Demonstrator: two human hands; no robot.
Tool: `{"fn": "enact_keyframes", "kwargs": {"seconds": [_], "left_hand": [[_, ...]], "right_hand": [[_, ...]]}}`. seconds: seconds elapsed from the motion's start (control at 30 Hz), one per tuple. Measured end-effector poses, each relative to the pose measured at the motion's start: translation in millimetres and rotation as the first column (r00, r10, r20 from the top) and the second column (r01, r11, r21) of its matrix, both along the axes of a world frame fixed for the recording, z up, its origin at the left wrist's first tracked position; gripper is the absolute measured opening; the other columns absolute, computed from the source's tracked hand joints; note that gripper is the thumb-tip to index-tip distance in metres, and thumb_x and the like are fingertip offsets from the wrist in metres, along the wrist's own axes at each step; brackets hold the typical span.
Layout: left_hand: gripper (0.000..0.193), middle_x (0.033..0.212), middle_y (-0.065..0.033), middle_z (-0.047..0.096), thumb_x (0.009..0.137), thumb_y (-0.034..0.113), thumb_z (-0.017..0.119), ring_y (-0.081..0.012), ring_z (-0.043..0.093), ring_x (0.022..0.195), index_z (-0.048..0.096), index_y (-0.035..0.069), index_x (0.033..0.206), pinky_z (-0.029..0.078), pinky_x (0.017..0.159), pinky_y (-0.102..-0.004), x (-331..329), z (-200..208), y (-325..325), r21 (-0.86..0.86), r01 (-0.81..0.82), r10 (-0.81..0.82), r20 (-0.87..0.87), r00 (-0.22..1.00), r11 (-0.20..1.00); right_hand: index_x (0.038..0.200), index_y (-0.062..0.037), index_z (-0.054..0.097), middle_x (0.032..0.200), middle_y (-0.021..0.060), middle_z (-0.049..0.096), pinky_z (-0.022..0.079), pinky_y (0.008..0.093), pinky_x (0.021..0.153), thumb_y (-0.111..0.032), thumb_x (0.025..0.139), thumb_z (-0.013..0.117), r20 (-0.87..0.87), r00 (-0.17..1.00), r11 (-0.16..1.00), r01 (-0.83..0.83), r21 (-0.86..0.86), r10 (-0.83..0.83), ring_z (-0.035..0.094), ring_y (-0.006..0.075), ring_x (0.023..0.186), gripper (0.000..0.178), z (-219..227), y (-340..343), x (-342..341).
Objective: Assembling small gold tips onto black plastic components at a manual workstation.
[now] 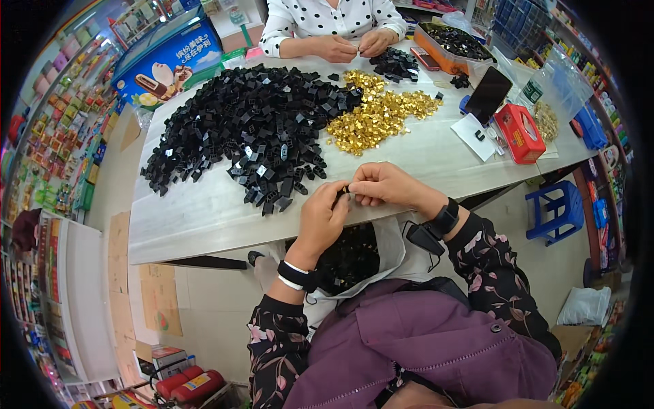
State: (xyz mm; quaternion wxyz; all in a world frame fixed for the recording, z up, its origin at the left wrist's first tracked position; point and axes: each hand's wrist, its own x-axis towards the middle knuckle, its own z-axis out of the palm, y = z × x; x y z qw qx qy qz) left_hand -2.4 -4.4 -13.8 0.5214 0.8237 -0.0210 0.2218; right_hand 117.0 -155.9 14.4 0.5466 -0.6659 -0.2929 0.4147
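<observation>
At the table's near edge, my left hand (323, 219) is closed on a small black plastic piece (343, 193). The fingers of my right hand (383, 184) pinch together against that piece; whatever else they hold is too small to make out. Ahead and to the left spreads a large heap of black plastic pieces (252, 123). Beside it on the right lies a pile of small gold pieces (378, 112). Below my hands, an open white bag (390, 249) on my lap contains many black pieces with bits of gold (351, 255).
Across the table (197, 228), a person in a dotted shirt (332, 27) handles pieces beside a small black pile (395, 65). An orange box (453, 51), a propped phone (488, 94) and a red box (520, 133) stand at right. A blue stool (555, 211) is on the floor.
</observation>
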Motion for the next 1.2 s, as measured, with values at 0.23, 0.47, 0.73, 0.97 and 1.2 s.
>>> {"fn": "enact_keyframes", "kwargs": {"seconds": [0.23,0.47,0.73,0.97,1.2], "left_hand": [[0.025,0.070,-0.0031,0.058,0.087,0.007,0.057,-0.0102,0.058,0.060,0.058,0.003,0.111,0.046,0.058,-0.0230,-13.9,11.4,-4.5,-0.005,0.032,-0.032,-0.101,0.994,0.999],[0.030,0.077,-0.0075,0.059,0.084,0.010,0.058,-0.0169,0.059,0.062,0.057,0.005,0.113,0.047,0.058,-0.0295,-14.0,47.4,9.6,0.274,0.175,-0.089,-0.301,0.949,0.946],[0.010,0.090,-0.0151,0.051,0.077,0.003,0.056,-0.0334,0.061,0.073,0.054,0.003,0.087,0.051,0.061,-0.0416,19.6,42.2,27.4,0.807,-0.095,0.234,-0.054,0.971,0.582],[0.008,0.087,-0.0148,0.053,0.076,0.003,0.057,-0.0328,0.060,0.071,0.053,0.002,0.083,0.050,0.057,-0.0418,17.6,42.8,30.2,0.828,-0.059,0.222,-0.080,0.972,0.557],[0.015,0.081,-0.0064,0.058,0.081,0.006,0.062,-0.0117,0.052,0.055,0.059,0.002,0.095,0.043,0.054,-0.0262,0.7,44.9,-9.7,0.149,-0.081,0.113,-0.226,0.967,0.986]], "right_hand": [[0.091,-0.0061,0.061,0.078,-0.0015,0.060,0.046,0.0210,0.058,-0.027,0.088,0.063,-0.006,0.997,0.997,0.072,-0.002,-0.072,0.056,0.0050,0.068,0.021,15.7,-0.9,12.1],[0.095,-0.0049,0.063,0.081,0.0075,0.061,0.048,0.0292,0.064,-0.018,0.080,0.065,0.923,0.339,0.975,0.183,0.128,-0.185,0.060,0.0182,0.073,0.020,-9.5,6.4,39.6],[0.088,-0.0051,0.064,0.082,0.0110,0.061,0.049,0.0355,0.069,-0.018,0.077,0.065,0.804,0.578,0.990,0.110,0.092,-0.139,0.060,0.0269,0.077,0.017,-13.1,-0.7,26.8],[0.087,-0.0053,0.064,0.081,0.0086,0.060,0.048,0.0310,0.064,-0.016,0.079,0.066,0.770,0.603,0.971,0.224,0.089,-0.210,0.059,0.0211,0.071,0.014,-3.3,-17.4,21.5],[0.085,-0.0052,0.064,0.078,0.0069,0.060,0.047,0.0305,0.063,-0.020,0.080,0.067,0.852,0.485,0.973,0.207,0.105,-0.195,0.058,0.0200,0.070,0.016,-7.5,-14.3,18.3]]}}
